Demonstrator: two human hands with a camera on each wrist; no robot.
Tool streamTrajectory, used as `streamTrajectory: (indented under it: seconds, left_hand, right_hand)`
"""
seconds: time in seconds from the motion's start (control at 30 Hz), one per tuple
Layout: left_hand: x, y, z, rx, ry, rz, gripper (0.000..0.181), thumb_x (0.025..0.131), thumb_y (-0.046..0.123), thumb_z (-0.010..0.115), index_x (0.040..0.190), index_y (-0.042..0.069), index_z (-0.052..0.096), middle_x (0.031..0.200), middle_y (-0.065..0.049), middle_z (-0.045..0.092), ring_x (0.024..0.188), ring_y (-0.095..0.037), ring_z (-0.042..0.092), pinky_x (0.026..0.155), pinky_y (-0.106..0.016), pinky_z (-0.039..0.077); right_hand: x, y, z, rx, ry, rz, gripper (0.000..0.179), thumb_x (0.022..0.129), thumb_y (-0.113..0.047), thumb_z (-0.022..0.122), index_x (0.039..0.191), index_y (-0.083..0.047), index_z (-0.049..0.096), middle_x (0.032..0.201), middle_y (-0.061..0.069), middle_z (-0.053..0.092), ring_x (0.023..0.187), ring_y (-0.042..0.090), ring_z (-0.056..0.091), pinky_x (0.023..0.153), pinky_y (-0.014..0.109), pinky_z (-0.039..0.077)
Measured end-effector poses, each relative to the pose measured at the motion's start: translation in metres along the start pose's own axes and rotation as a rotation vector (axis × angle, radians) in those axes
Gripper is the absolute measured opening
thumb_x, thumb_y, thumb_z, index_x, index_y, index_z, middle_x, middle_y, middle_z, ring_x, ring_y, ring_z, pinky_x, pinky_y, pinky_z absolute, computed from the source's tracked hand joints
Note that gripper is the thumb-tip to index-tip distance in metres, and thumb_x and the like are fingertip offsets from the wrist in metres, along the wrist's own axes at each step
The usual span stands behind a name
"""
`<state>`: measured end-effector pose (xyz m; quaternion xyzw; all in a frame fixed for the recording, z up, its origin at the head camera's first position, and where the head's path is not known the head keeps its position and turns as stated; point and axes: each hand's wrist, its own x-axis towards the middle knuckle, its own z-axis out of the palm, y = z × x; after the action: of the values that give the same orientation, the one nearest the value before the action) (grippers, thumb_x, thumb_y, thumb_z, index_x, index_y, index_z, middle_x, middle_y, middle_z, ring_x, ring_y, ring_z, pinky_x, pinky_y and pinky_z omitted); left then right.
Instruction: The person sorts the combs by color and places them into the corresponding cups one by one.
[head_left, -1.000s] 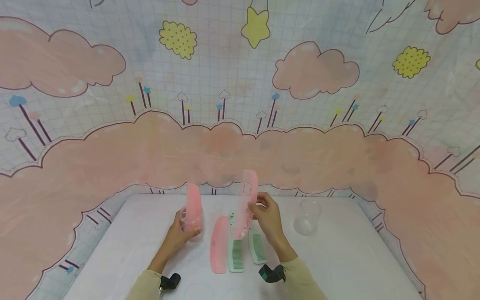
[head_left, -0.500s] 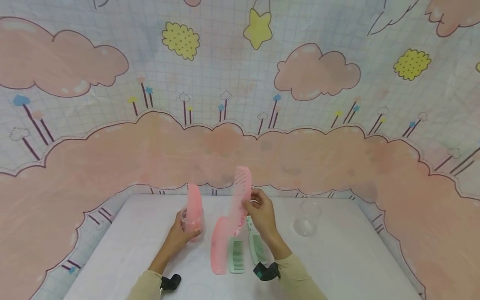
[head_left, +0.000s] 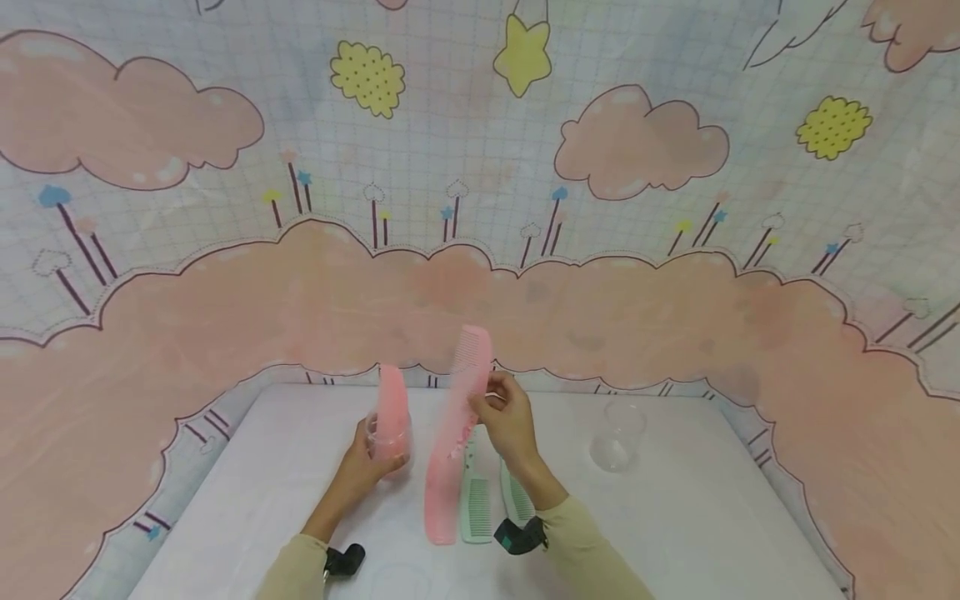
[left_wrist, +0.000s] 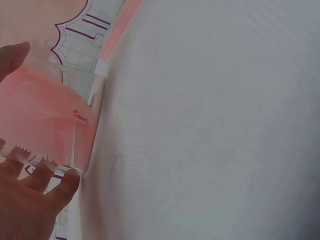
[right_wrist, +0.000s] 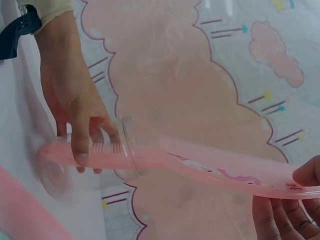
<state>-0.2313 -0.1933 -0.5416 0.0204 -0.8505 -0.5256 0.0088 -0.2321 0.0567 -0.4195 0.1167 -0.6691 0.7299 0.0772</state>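
My left hand (head_left: 358, 467) grips a clear cup (left_wrist: 98, 95) on the left of the table, thumb on one side and fingers on the other. A pink comb (head_left: 392, 396) stands in that cup, its upper part above the rim. Between thumb and fingers, my right hand (head_left: 512, 421) pinches another pink comb (head_left: 472, 354), raised and nearly upright. A printed pattern shows on this comb in the right wrist view. Below it, one more pink comb (head_left: 441, 504) lies flat, overlapped in the head view by the held one. Two green combs (head_left: 476, 508) lie alongside, partly hidden.
A second clear cup (head_left: 617, 442) stands at the right of the white table (head_left: 675, 517). Behind the table hangs a cloth (head_left: 637, 308) printed with clouds and stars. Each wrist wears a black camera mount (head_left: 345, 560).
My right hand has carried its pink comb leftward and slightly up, toward the cup. My left hand keeps its hold on the cup with the comb in it.
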Motion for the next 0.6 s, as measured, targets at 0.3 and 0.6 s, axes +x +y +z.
streamTrajectory:
  seconds: [0.3,0.6]
  left_hand:
    - [0.0,0.0,0.0,-0.008,-0.005,-0.006,0.104,0.081,0.036,0.079,0.156,0.013,0.01,0.158,-0.019,0.025,0.141,-0.045,0.034,0.111,-0.062,0.035]
    - [0.0,0.001,-0.001,-0.02,-0.005,0.017,0.103,0.081,0.034,0.079,0.155,0.011,0.011,0.157,-0.02,0.026,0.139,-0.044,0.036,0.111,-0.063,0.034]
  right_hand:
    - [0.003,0.005,0.017,-0.024,-0.018,0.002,0.031,0.09,-0.001,0.066,0.12,0.001,0.057,0.109,0.021,0.062,0.081,0.009,0.066,0.067,0.025,0.06]
    - [0.006,0.002,0.034,-0.033,-0.049,-0.078,0.029,0.09,0.003,0.063,0.118,0.005,0.055,0.108,0.025,0.062,0.084,0.017,0.068,0.071,0.028,0.061]
